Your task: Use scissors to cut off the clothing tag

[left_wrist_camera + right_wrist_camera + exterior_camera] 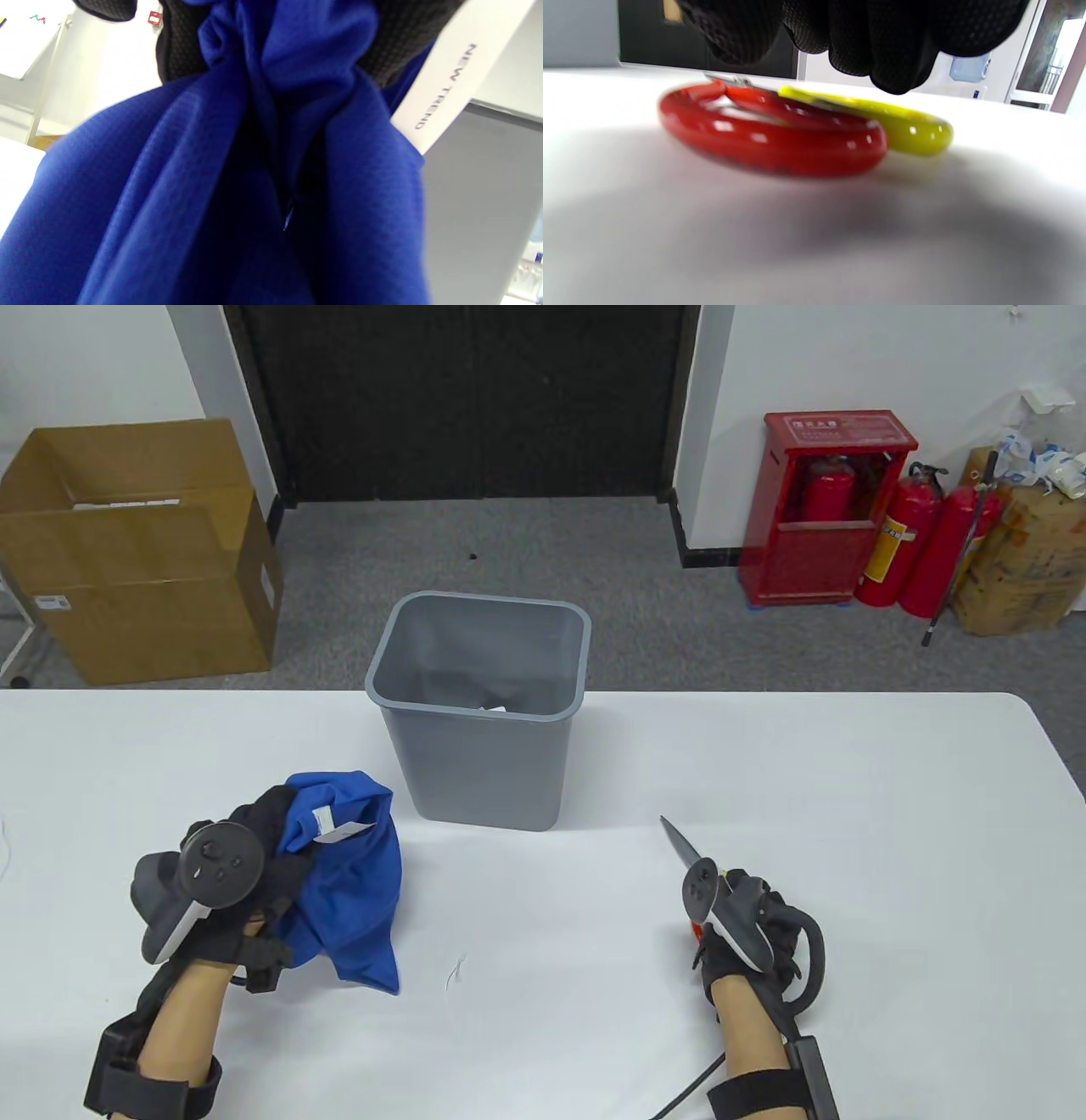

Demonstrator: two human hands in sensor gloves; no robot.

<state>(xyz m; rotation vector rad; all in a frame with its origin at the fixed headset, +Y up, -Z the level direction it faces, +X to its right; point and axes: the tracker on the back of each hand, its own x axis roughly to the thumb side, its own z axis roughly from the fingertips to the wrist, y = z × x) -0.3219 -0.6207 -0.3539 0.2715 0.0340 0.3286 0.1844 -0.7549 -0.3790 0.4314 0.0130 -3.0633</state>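
My left hand (280, 853) grips a bunched blue garment (352, 891) and holds its top up off the white table (848, 814); the lower cloth hangs to the table. A white tag (344, 833) sticks out at the top of the garment. In the left wrist view the cloth (237, 190) fills the frame and the tag (445, 84) reads NEW TREND. Scissors (679, 841) lie on the table, blades pointing away. My right hand (721, 933) is over their handles. In the right wrist view the fingers (882, 46) hang just above the red (772, 140) and yellow (908, 127) handles.
A grey bin (475, 711) stands at the table's far middle, between the hands, with a white scrap inside. A short white thread (456, 971) lies on the table near the garment. Boxes and fire extinguishers stand on the floor beyond.
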